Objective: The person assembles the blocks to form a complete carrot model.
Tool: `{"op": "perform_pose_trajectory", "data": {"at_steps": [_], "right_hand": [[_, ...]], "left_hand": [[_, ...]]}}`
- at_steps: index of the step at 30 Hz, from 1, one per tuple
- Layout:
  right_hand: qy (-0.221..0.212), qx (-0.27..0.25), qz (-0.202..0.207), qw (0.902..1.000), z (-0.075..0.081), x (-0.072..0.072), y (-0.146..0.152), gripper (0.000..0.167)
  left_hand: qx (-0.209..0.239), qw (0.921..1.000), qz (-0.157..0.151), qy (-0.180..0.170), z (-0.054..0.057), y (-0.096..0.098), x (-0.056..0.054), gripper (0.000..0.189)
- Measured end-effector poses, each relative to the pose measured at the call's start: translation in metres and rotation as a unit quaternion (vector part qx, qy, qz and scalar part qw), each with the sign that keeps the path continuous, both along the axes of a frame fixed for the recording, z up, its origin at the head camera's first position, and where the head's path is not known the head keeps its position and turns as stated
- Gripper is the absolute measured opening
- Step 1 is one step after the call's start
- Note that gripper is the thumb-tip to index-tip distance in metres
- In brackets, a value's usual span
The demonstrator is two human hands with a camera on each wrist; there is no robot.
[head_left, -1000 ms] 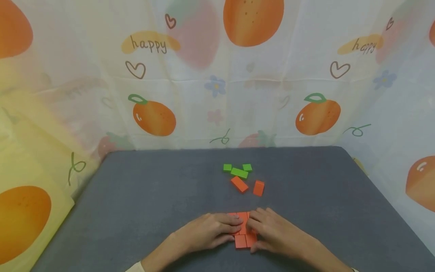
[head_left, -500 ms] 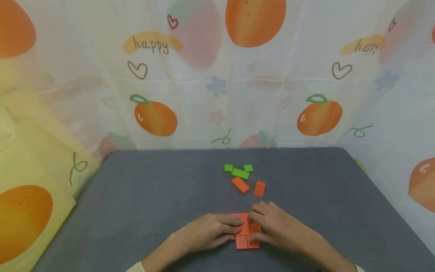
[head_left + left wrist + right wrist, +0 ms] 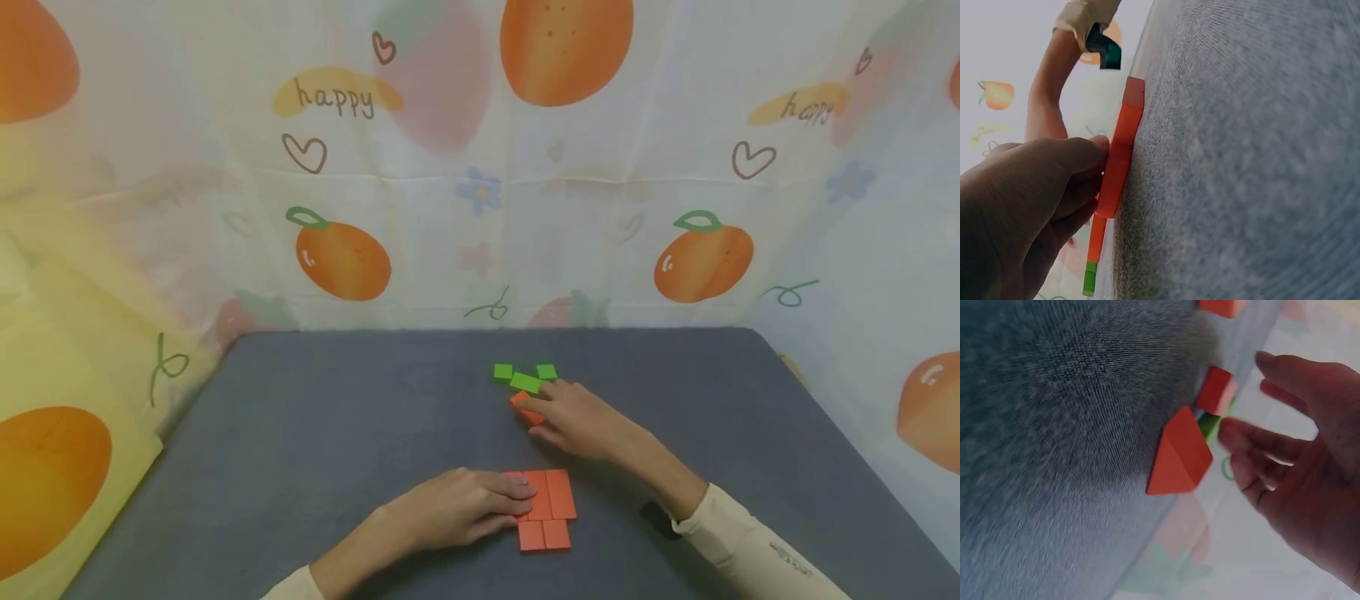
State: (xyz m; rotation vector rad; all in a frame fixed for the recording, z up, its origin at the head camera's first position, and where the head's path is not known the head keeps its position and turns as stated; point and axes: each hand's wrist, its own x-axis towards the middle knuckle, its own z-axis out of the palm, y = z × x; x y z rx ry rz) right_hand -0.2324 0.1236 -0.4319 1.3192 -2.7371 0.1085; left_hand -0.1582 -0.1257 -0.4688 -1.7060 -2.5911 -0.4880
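Observation:
Several orange blocks (image 3: 558, 496) lie edge to edge on the dark table, forming a flat patch. My left hand (image 3: 472, 504) rests on the patch's left side, fingers extended over it; in the left wrist view its thumb lies against the edge of an orange block (image 3: 1117, 172). Farther back, my right hand (image 3: 581, 417) reaches over a loose orange block (image 3: 521, 405), with its fingers spread and overlapping it in the head view. The right wrist view shows those fingers loosely bent, holding nothing, beside an orange wedge-shaped block (image 3: 1182, 453) and a smaller orange block (image 3: 1216, 390).
Beyond the right hand are a long green block (image 3: 525, 382) and two small green blocks, one at left (image 3: 503, 372) and one at right (image 3: 547, 372). A fruit-print cloth (image 3: 420, 200) hangs behind the grey table (image 3: 315, 417). A dark device (image 3: 660, 518) sits at the right wrist.
My right hand has left the orange patch and moved forward to the loose blocks, covering the rightmost loose orange one in the head view. My left hand has stayed in place.

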Motion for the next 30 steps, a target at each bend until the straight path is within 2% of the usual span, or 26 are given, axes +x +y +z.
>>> {"op": "perform_pose_trajectory", "data": {"at_steps": [3,6,9,11,21,30], "right_hand": [[0.002,0.021,0.003,0.9998,-0.005,-0.003,-0.003,0.029],[-0.029,0.008,0.006,0.9995,-0.007,-0.005,-0.004,0.022],[-0.056,-0.011,0.008,0.9984,-0.008,-0.006,-0.002,0.025],[-0.059,-0.016,0.012,0.9981,-0.01,-0.008,-0.002,0.029],[-0.033,-0.021,0.025,0.9989,-0.018,-0.009,-0.005,0.022],[0.052,-0.037,0.057,0.9963,-0.01,0.001,0.001,0.038]], "left_hand": [[-0.005,1.0,-0.004,-0.002,0.0,0.001,0.0,0.034],[-0.007,1.0,-0.006,-0.001,0.001,0.001,-0.001,0.034],[-0.007,1.0,-0.006,0.002,0.002,0.001,-0.001,0.033],[-0.006,0.9999,-0.007,0.005,0.003,0.001,-0.001,0.033],[-0.009,0.9999,0.0,0.008,0.003,0.001,-0.001,0.033],[-0.003,0.9998,-0.004,0.019,0.002,0.002,0.0,0.032]]}}
